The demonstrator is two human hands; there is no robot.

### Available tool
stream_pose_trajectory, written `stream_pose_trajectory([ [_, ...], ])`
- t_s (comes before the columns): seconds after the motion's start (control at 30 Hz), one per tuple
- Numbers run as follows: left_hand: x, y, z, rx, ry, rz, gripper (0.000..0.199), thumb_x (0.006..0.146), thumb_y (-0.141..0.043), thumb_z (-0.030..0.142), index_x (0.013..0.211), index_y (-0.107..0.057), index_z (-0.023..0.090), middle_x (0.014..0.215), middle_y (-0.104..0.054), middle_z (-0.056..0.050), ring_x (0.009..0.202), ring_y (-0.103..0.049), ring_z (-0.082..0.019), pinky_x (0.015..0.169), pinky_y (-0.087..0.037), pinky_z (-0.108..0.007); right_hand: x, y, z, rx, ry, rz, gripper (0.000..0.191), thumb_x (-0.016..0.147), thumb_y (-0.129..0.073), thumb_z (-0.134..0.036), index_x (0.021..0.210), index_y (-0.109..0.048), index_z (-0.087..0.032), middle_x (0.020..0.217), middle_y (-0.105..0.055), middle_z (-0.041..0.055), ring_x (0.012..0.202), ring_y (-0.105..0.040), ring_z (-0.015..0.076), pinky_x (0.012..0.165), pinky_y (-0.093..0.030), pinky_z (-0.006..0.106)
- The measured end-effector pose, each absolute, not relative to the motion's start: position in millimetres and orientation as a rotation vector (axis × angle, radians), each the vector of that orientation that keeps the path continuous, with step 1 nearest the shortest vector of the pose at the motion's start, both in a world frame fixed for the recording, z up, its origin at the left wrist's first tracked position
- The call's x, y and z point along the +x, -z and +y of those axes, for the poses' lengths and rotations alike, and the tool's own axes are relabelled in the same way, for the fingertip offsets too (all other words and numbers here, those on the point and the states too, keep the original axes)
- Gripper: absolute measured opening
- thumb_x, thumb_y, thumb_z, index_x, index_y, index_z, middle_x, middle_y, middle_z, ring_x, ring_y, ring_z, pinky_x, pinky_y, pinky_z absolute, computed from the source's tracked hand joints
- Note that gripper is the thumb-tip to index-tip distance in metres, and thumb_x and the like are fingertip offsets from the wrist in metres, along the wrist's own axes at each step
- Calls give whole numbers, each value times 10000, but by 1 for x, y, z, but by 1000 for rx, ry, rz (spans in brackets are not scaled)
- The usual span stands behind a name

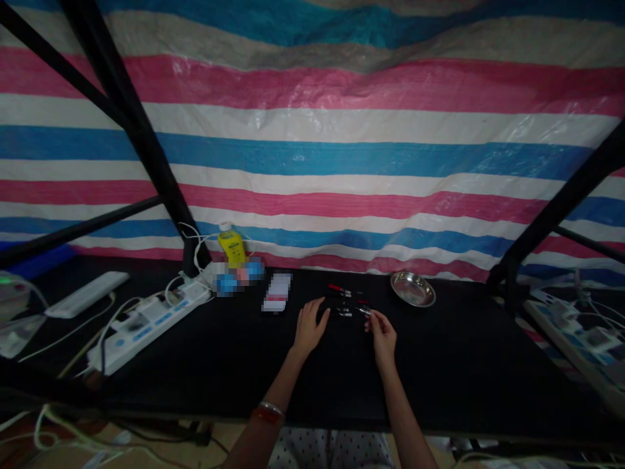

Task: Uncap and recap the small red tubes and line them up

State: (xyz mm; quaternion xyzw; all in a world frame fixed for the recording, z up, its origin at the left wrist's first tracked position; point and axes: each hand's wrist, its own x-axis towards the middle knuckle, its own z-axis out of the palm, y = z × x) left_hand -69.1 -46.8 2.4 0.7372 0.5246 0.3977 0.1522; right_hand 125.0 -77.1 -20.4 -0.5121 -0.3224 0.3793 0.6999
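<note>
My left hand (308, 327) rests on the black table with its fingers out and its thumb apart, holding nothing. Several small slim pieces lie just beyond and beside it, among them a red pen-like piece with a shiny end (336, 287) and a dark one with a silvery end (344, 313). My right hand (383, 333) has its thumb and fingers pinched on a slim pen-like piece with a clear, shiny part (364, 311). Fine details are too small and dim to make out. A round metal dish (413, 289) stands to the right of the right hand.
A blurred-out phone-shaped thing (277, 292) lies left of my hands. Farther left are a yellow bottle (232, 247) and a white power strip (151, 326) with plugs and cables. Black frame bars (127, 117) rise at both sides, before a striped sheet (342, 156).
</note>
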Motion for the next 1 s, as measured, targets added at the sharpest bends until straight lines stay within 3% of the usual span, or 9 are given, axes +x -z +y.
stream_pose_trajectory([
  [0.13, -79, -1, -57, 1942, -1237, 1495, 320, 881, -427, 370, 1136, -541, 214, 1124, -587, -70, 1047, -540, -201, 927, -425, -383, 125, 19, -80, -1067, -993, -611, 396, 579, -761, -416, 873, -669, -166, 725, -671, 24, 560, -551, 115, 551, -446, 259],
  [0.27, -87, 4, -70, 1726, -1298, 1519, 314, 849, -465, 393, 1064, -590, 201, 1049, -621, -74, 927, -590, -193, 805, -487, -338, 125, 16, -87, -1018, -1128, -503, 362, 530, -796, -370, 814, -686, -175, 727, -682, 29, 581, -579, 127, 553, -468, 263],
  [0.47, -92, 0, -83, 1531, -1296, 1447, 307, 809, -507, 433, 912, -656, 185, 915, -670, -57, 868, -614, -204, 788, -482, -334, 126, 11, -97, -999, -1287, -430, 326, 509, -806, -326, 779, -697, -178, 703, -690, 32, 562, -589, 130, 516, -466, 252],
  [0.7, -72, -8, -84, 1383, -1248, 1305, 416, 769, -537, 494, 1006, -632, 166, 865, -679, -57, 843, -624, -196, 759, -479, -303, 107, 6, -103, -943, -1409, -471, 255, 568, -776, -297, 771, -688, -169, 699, -682, 36, 577, -590, 134, 526, -446, 248],
  [1.0, -69, -6, -91, 1476, -1223, 1243, 371, 769, -564, 414, 1050, -623, 179, 787, -663, -22, 757, -607, -161, 733, -463, -283, 90, 4, -106, -934, -1491, -574, 289, 570, -776, -336, 781, -687, -160, 698, -673, 47, 575, -576, 134, 532, -427, 251],
])
